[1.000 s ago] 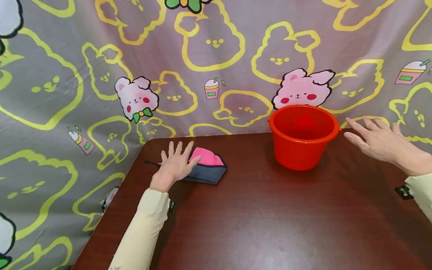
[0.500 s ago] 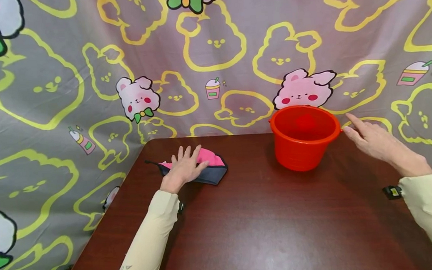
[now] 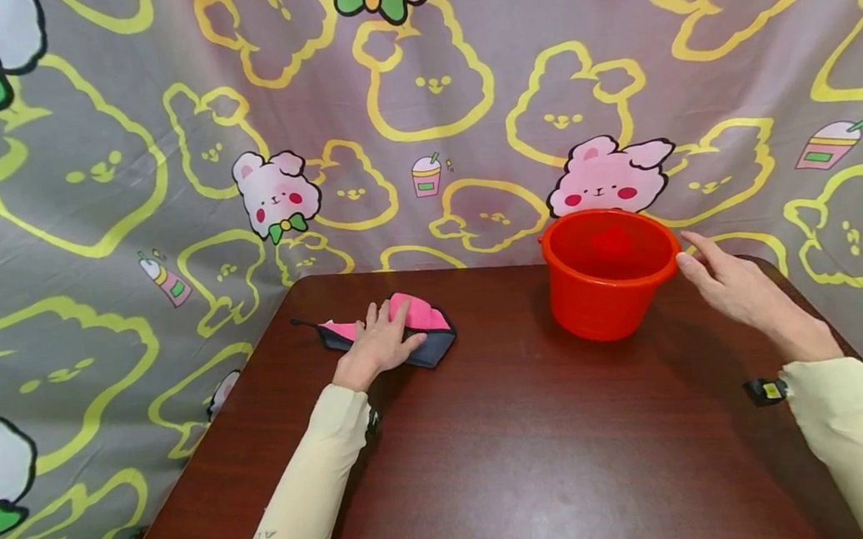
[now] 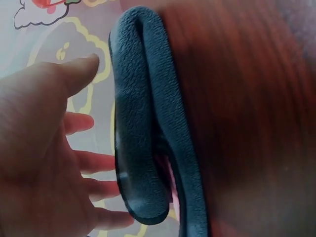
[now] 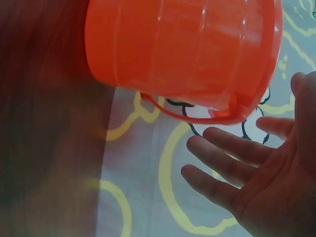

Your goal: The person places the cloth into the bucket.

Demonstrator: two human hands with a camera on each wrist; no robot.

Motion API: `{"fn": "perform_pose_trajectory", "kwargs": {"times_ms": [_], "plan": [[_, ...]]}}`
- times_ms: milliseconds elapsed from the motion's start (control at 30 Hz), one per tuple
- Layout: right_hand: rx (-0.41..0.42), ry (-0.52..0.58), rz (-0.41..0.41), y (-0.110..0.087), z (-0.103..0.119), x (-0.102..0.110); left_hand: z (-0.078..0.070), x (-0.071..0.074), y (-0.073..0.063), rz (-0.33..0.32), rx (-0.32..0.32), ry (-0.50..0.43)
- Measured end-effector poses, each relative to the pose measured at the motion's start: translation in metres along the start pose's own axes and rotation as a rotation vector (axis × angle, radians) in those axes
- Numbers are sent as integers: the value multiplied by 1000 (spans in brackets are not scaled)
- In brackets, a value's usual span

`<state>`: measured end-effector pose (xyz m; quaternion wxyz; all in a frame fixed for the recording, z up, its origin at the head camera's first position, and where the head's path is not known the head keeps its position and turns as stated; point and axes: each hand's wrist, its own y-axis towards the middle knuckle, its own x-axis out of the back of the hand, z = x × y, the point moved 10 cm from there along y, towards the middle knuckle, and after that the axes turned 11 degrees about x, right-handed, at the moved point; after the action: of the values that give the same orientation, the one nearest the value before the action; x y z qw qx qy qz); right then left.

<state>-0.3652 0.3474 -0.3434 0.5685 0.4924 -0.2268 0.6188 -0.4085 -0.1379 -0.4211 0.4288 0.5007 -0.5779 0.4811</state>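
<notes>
A folded towel (image 3: pixel 431 351), pink on one face and dark grey on the other with a black edge, lies on the table at the left. Over it my left hand (image 3: pixel 379 346) reaches with spread fingers. In the left wrist view the thumb and fingertips stand close to the towel's grey folds (image 4: pixel 133 113). A red plastic bucket (image 3: pixel 600 312) stands upright at the back right. My right hand (image 3: pixel 737 288) is at its right side, thumb and forefinger at the rim. The right wrist view shows loosely extended fingers near the bucket's thin handle (image 5: pixel 177 117).
Both things stand on a dark red-brown wooden table (image 3: pixel 520 464), the bucket near its back edge. Behind and to the left hangs a grey curtain (image 3: pixel 462 67) with yellow outlines and cartoon bears. A black loop (image 3: pixel 302 322) sticks out from the towel's left end.
My left hand has moved right and nearer, further over the towel. My right hand has moved left, up to the bucket's rim. The towel and bucket have kept their places.
</notes>
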Motion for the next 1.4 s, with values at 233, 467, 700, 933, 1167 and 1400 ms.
{"fn": "perform_pose_trajectory", "kwargs": {"times_ms": [233, 467, 700, 933, 1167, 1400], "plan": [[-39, 125, -9, -3, 0, -15, 4, -15, -1, 45, 41, -3], [-51, 192, -10, 2, 5, -26, 8, -23, -2, 83, 41, -9], [-87, 319, -39, 3, 6, -31, 6, -22, -3, 70, 2, 9], [-107, 310, -49, 2, 2, -31, 5, -22, -3, 30, -21, 41], [-91, 396, -62, 1, 2, -31, 4, -20, -2, 33, -37, 50], [-58, 453, -60, 0, 6, -32, 5, -16, -6, 17, -68, 57]]}}
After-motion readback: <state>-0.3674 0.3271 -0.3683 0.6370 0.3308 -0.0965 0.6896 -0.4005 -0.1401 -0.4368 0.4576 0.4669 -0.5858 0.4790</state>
